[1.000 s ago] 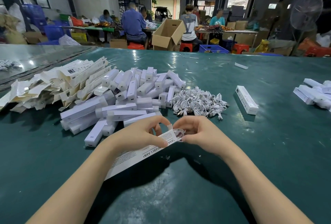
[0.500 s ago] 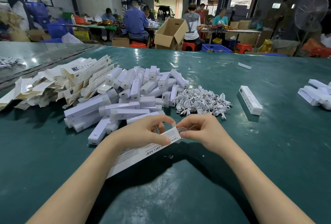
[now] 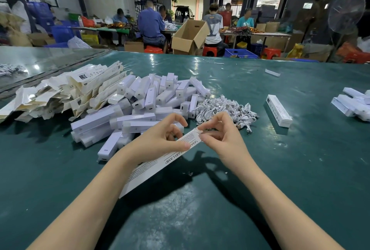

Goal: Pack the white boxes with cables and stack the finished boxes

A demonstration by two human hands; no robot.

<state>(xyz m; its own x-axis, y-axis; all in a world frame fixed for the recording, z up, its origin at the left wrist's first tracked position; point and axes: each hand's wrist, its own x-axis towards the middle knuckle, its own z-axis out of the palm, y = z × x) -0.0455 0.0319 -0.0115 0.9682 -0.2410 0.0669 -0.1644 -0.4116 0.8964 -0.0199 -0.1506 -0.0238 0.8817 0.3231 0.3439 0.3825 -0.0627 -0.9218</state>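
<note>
White box (image 3: pixel 156 167) first: where do we have it?

— Low over the green table (image 3: pixel 200 219), right in front of us, slanting from under our left forearm up toward the middle. Our left hand (image 3: pixel 160 139) grips it near the far end, thumb along the printed side and fingers curled over the top, so the carton cannot twist.

And our right hand (image 3: pixel 222 135)?

— It pinches the small flap at that end between thumb and forefinger. We judge that we are tucking the end shut. Whether a cable is already inside we cannot tell, since the flap and our fingers hide the mouth.

Why do we hold it so close to the end?

— Thin card buckles. With both hands meeting at the flap, the push goes straight in.

What lies around us?

— Just beyond our hands is the pile of white lamps (image 3: pixel 140 109), and beside it on the right the heap of coiled cables (image 3: pixel 226 109), very near our right fingers. Further left lie the flat unfolded cartons (image 3: pixel 70 89).

And the finished ones?

— One closed box (image 3: pixel 279 110) lies alone to the right, and a small heap of boxes (image 3: pixel 352 103) sits at the far right edge, well apart from us.

Anything in our way?

— Only the cable heap, we think. It is near enough that a loose end could catch on the carton when we carry it across to the right.
</note>
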